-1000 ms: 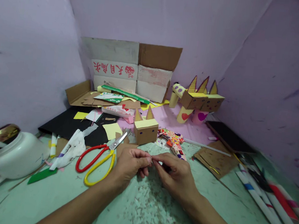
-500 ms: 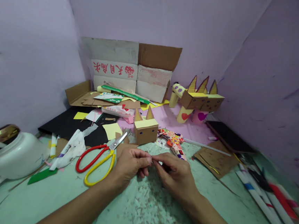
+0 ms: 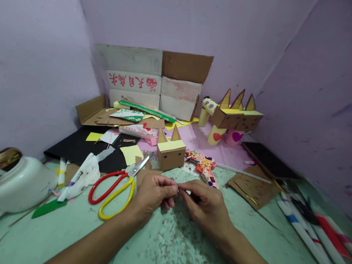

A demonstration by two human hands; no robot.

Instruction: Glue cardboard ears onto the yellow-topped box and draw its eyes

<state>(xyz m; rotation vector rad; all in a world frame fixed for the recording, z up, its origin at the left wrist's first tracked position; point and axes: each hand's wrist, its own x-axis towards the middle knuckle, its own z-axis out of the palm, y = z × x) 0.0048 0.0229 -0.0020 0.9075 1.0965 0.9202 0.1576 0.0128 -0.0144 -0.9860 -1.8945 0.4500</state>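
My left hand (image 3: 156,192) and my right hand (image 3: 206,201) meet above the green table, thumbs and forefingers pinched together at one spot. Whatever sits between those fingertips is too small to make out. Just behind them stands a small cardboard box (image 3: 170,158) with a pale yellow top, two pointed ears and two dark dots on its front. Scissors (image 3: 133,172) with one red and one yellow handle lie open beside my left hand. A flower-patterned glue gun (image 3: 202,163) rests beyond my right hand.
At the left stands a white watering-can-like vessel (image 3: 11,187). Behind are an opened carton (image 3: 134,81) and paper scraps. Cardboard figures with ears (image 3: 237,119) stand at back right. Markers (image 3: 305,233) lie at the right; brown crumbs (image 3: 178,243) litter the table before me.
The view has shifted very slightly. Both hands keep the same pinched pose, and nothing else has visibly moved.
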